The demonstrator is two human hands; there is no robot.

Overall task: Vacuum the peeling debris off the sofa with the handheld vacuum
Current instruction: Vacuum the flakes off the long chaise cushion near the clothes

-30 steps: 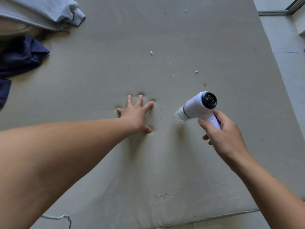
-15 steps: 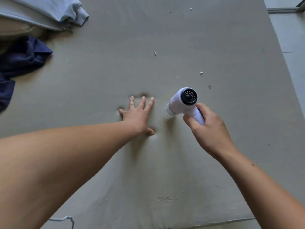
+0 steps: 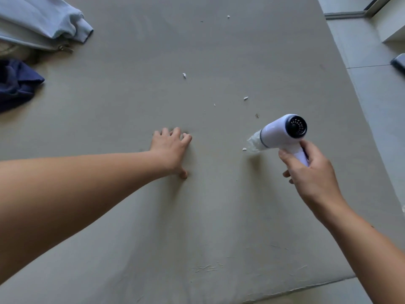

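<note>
My right hand (image 3: 311, 174) grips the handle of a white handheld vacuum (image 3: 282, 133), whose clear nozzle points left and down at the grey-green sofa cushion (image 3: 131, 102). A small white flake (image 3: 244, 149) lies just at the nozzle mouth. More white peeling bits (image 3: 245, 98) and another flake (image 3: 184, 75) lie farther back, with one near the far edge (image 3: 228, 16). My left hand (image 3: 172, 148) presses on the cushion to the left of the vacuum, fingers bent at the tips and dented into the fabric.
A light blue garment (image 3: 43, 20) and a dark navy cloth (image 3: 15, 84) lie at the cushion's far left. Grey floor tiles (image 3: 377, 88) run along the right side. The cushion's cover is cracked and peeling near its front edge (image 3: 203, 268).
The vacuum and my right hand swept left toward my left hand, then moved back right. My left hand stayed pressed on the cushion, its fingers now more curled.
</note>
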